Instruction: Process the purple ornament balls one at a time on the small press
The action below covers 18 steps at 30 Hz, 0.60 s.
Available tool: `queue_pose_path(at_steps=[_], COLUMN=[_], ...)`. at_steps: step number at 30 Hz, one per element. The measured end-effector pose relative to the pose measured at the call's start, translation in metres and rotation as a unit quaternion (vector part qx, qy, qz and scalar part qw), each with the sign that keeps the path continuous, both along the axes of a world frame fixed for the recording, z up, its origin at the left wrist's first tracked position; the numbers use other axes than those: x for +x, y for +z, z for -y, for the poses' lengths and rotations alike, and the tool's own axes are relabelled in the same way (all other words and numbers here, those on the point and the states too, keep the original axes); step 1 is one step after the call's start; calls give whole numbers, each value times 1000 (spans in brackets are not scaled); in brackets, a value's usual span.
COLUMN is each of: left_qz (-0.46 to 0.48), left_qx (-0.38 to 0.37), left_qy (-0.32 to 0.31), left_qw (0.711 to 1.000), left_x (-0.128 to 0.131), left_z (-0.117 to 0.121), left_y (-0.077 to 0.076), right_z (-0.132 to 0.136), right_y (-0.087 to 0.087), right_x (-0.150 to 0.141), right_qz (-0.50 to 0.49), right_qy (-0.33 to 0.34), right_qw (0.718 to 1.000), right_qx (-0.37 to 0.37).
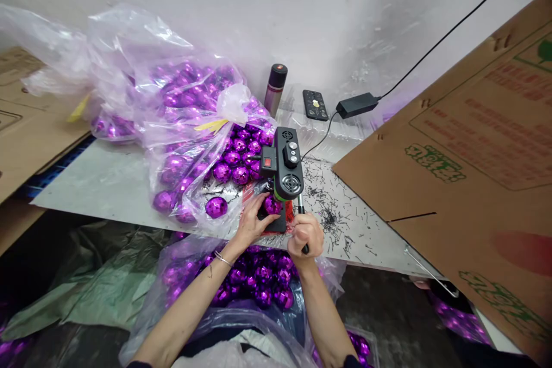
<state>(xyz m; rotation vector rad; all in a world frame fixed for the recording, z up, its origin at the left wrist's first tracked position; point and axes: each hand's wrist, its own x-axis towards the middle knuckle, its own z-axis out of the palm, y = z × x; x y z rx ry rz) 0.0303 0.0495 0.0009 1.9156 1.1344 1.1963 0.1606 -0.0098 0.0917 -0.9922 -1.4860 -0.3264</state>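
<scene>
A small black bench drill press [288, 164] with a red switch stands on the table. Under its head sits a shiny purple faceted ball [272, 204], on the machine's dark base [276, 223]. My left hand [252, 219] grips this ball from the left, thumb in front and fingers behind. My right hand [307, 234] is closed around the black-tipped lever [301, 204] at the machine's right side. The machine's head hides the top of the ball, so where the tool meets it cannot be made out. Another purple ball [216, 207] lies left of my left hand.
Clear plastic bags [185, 149] of purple balls spread over the table's left. An open bag [259, 282] of balls lies at my lap. Behind are a thermos [275, 89], a phone [314, 104] and a power adapter [357, 104]. Black shavings [330, 213] litter the right, beside a large carton [466, 184].
</scene>
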Motion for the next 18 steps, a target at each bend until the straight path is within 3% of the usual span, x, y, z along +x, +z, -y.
queue_pose_path(at_steps=[5,18], left_qz=[7,20], left_qx=[-3,9], left_qy=[-4,-11], left_qw=[1000,1000], left_x=[1,2], left_z=[0,-2], left_y=[-2,-6], right_z=[1,0], right_y=[-13,-24], right_x=[1,1], right_qz=[-19,-41], right_qy=[-19,12], right_qw=[1000,999], right_qx=[-8,0])
